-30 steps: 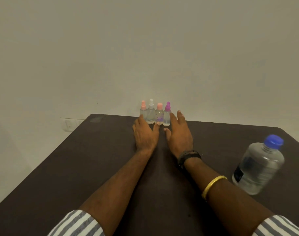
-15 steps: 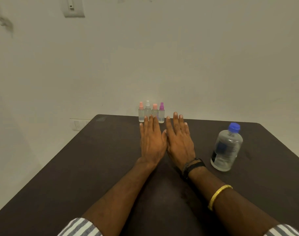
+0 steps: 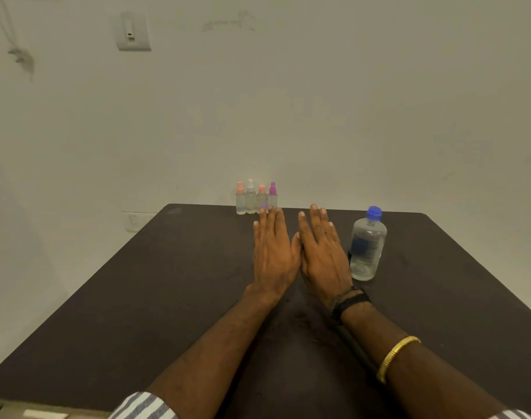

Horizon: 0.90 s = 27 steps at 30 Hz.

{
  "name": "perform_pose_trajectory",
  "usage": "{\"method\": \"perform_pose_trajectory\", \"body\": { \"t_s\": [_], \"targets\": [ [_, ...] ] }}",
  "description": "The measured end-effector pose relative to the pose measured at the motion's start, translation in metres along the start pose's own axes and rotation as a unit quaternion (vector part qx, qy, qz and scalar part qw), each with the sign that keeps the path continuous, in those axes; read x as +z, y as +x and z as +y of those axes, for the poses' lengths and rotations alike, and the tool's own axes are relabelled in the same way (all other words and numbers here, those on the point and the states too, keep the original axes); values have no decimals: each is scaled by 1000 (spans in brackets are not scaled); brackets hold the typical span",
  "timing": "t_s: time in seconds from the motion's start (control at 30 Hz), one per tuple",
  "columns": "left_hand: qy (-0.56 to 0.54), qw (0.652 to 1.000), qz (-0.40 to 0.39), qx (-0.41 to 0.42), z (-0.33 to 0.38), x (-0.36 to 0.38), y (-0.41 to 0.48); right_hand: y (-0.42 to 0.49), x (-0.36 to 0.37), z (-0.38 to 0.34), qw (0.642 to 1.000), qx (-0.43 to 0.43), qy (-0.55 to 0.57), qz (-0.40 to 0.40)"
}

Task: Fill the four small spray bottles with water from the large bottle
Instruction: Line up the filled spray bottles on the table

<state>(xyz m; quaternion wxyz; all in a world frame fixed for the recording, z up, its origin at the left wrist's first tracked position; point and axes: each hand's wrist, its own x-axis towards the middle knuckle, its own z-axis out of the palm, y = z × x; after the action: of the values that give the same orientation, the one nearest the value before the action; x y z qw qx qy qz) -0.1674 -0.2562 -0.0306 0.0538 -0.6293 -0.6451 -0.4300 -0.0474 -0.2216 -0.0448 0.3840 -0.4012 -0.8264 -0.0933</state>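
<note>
Several small clear spray bottles stand in a tight row at the table's far edge: a pink-capped one (image 3: 240, 198), a white-capped one (image 3: 250, 197), another pink-capped one (image 3: 261, 199) and a purple-capped one (image 3: 272, 196). The large clear water bottle (image 3: 366, 246) with a blue cap stands upright to the right of my hands. My left hand (image 3: 273, 249) and my right hand (image 3: 321, 249) lie flat side by side, palms down, holding nothing. My left fingertips reach just in front of the row's right end. My right hand lies close beside the large bottle.
The dark brown table (image 3: 167, 297) fills the lower view and ends at a pale wall. A wall switch (image 3: 132, 33) sits high on the left and a socket (image 3: 134, 220) low beside the table's far left corner.
The camera has tilted up and pulled back, so more wall shows. My hands have drawn back a little from the small bottles and lie flat with fingers together.
</note>
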Motion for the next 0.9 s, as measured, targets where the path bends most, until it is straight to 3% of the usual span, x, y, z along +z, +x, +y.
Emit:
{"method": "perform_pose_trajectory", "body": {
  "t_s": [0.4,0.57,0.77,0.9],
  "targets": [
    [-25,999,-8,23,31,16,-24,-34,-28,11,999,35,-19,26],
    [-122,992,-26,4,46,21,-29,-39,-45,12,994,78,-32,70],
    [-264,963,-20,-52,64,35,-23,-44,-56,25,958,252,107,90],
    [-290,949,-77,-96,73,49,-22,-46,-51,32,916,337,201,87]
  ]
}}
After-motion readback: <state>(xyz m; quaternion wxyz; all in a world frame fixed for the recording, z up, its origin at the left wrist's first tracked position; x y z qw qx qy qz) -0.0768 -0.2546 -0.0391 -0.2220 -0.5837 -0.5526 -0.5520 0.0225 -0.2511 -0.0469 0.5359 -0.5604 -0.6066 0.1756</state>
